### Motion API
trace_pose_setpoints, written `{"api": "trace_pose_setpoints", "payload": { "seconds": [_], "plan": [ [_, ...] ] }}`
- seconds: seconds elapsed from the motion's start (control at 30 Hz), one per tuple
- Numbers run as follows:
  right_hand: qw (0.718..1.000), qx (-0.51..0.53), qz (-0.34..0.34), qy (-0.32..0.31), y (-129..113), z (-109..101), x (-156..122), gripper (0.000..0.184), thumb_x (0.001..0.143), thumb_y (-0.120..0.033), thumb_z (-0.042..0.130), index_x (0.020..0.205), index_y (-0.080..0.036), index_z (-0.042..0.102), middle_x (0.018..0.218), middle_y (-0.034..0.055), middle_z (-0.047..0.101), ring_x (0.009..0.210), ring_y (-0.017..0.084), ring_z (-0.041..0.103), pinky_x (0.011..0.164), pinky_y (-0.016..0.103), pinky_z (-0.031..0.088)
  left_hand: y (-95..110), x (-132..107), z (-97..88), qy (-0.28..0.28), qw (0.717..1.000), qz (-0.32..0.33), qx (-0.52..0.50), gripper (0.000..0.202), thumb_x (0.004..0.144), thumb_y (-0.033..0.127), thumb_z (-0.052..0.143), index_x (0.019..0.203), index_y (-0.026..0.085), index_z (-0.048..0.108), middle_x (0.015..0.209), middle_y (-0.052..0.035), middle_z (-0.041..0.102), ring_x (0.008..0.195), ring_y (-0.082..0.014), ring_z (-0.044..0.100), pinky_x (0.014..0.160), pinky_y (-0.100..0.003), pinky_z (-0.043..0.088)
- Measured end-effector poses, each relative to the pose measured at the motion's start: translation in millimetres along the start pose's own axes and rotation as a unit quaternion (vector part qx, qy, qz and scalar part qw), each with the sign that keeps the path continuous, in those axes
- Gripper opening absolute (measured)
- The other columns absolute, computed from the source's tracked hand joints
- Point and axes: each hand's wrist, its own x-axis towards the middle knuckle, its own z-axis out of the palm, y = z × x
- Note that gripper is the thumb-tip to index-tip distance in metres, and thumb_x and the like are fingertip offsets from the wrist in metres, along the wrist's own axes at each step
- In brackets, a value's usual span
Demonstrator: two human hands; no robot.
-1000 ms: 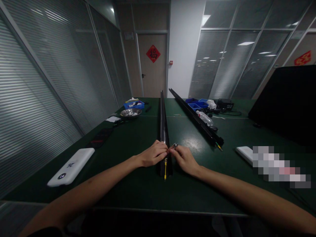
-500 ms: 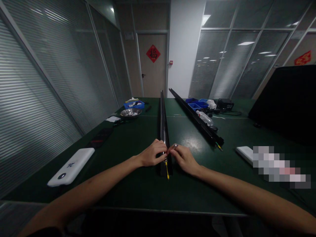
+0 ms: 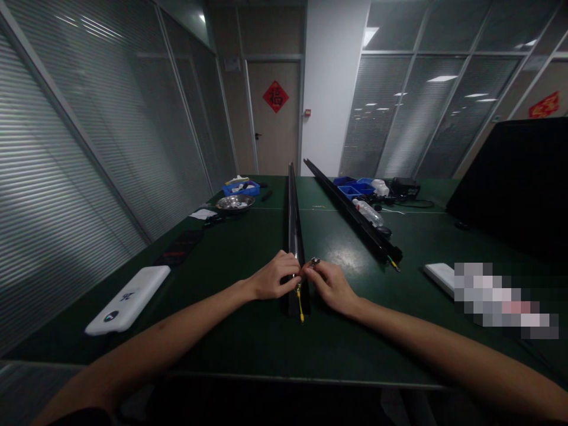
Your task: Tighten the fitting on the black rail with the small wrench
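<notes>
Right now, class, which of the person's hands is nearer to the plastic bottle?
Right: the right hand is on the near side of the plastic bottle, to its left; the left hand is farther left.

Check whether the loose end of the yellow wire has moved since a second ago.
Yes. Judged against the black rail, the loose end of the yellow wire has swung right.

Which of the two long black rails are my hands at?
The left rail: your left hand and right hand are at its near end. The other rail slants away, untouched.
</notes>
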Motion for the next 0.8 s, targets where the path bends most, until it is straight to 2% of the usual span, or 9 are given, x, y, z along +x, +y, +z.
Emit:
{"api": "trace_pose_setpoints", "payload": {
  "seconds": [0.57,0.8],
  "plan": [
    [1.0,0.004,-0.003,-0.006,2.7,-0.3,-0.2,0.028,0.106,-0.033,0.046,0.096,-0.018,0.068,0.087,0.0042,0.068,0.078,0.018,0.064,0.076,0.029,0.05,0.2,0.5,0.6,-0.004,1.0,0.005,0.004,0.02,0.101,0.027,0.045,0.099,0.018,0.063,0.097,-0.0074,0.065,0.098,-0.0235,0.055,0.093,-0.04,0.036],
    [1.0,0.007,0.001,-0.009,1.2,-0.8,-0.3,0.028,0.106,-0.033,0.046,0.096,-0.018,0.068,0.086,0.0039,0.067,0.078,0.018,0.063,0.075,0.029,0.049,-1.2,-0.4,2.2,0.0,1.0,0.01,0.006,0.022,0.102,0.027,0.043,0.104,0.018,0.063,0.097,-0.0077,0.065,0.098,-0.0241,0.055,0.093,-0.041,0.036]
  ]
}}
